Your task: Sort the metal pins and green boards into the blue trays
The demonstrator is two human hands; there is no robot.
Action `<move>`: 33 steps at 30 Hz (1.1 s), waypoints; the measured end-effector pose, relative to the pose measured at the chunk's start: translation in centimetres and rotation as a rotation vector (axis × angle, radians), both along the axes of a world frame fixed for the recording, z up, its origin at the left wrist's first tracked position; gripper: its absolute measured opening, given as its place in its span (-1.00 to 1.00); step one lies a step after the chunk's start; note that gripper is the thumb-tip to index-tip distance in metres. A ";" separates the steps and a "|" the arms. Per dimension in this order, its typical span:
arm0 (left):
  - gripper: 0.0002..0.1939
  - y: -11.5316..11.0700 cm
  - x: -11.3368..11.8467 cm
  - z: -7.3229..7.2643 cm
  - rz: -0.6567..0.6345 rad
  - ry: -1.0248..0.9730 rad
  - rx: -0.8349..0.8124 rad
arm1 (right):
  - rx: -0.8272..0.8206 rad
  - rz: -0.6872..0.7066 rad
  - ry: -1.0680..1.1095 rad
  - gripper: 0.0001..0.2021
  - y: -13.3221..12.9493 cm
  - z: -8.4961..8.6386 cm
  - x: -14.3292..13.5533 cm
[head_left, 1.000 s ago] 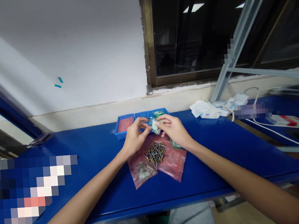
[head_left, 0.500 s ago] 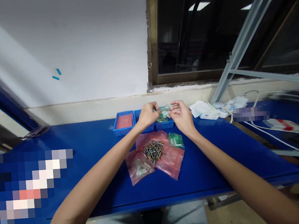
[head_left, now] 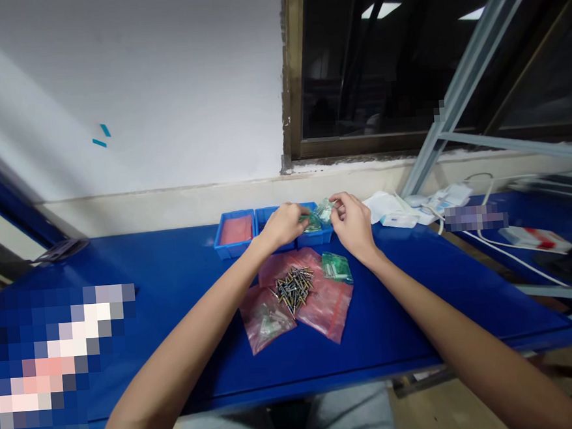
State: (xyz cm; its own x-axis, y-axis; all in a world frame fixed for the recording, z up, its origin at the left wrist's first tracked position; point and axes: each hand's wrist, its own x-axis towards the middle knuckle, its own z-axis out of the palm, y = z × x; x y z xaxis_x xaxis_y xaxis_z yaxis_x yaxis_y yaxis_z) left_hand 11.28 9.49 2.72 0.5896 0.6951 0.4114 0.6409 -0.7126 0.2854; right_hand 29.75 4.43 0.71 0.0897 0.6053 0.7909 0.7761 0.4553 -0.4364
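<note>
Nearest you, low in the middle of the frame, two pink bags spread apart on the blue table point(head_left: 402, 337): the left bag point(head_left: 270, 323) has small pale pieces in it, and the right bag point(head_left: 329, 313) reaches up behind the pins point(head_left: 295, 289). The pins lie heaped at all angles, so the pile has no single long axis. At the right bag's upper right corner rests a green packet point(head_left: 337, 267), lower in the frame than both your hands.

Farther up, just above centre, are three blue bins: the left bin point(head_left: 234, 251) with pink sheets, the middle bin point(head_left: 287, 246) partly behind your left arm, and the right bin point(head_left: 319, 237) with green stuff in it.

Your left hand point(head_left: 289, 225) is curled over the middle and right bins, fingertips close together at the green stuff; whether they grip any of it, you cannot tell from here. Your right hand point(head_left: 352, 224) is half curled, thumb and fingers pinched on the clear packet point(head_left: 323, 210). That packet hangs over the right bin, left of your right fingertips and up and right of your left ones, so the right hand is nearer. It looks crumpled, its long axis too blurred to read.

Beyond, right of your right hand, sit white papers point(head_left: 396, 210).
</note>
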 end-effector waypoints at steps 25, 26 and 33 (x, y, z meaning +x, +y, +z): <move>-0.75 2.5 -2.3 0.2 -0.020 -0.119 -0.016 | -0.203 0.003 -0.219 -0.80 -0.5 -1.0 -2.7; -0.77 2.4 -2.1 0.0 -0.028 -0.076 -0.013 | -0.197 -0.035 -0.259 -0.78 -0.7 -1.0 -2.8; -0.78 0.9 -1.0 -0.9 0.042 0.008 0.002 | -0.225 -0.048 -0.313 -0.78 -0.3 -1.7 -2.2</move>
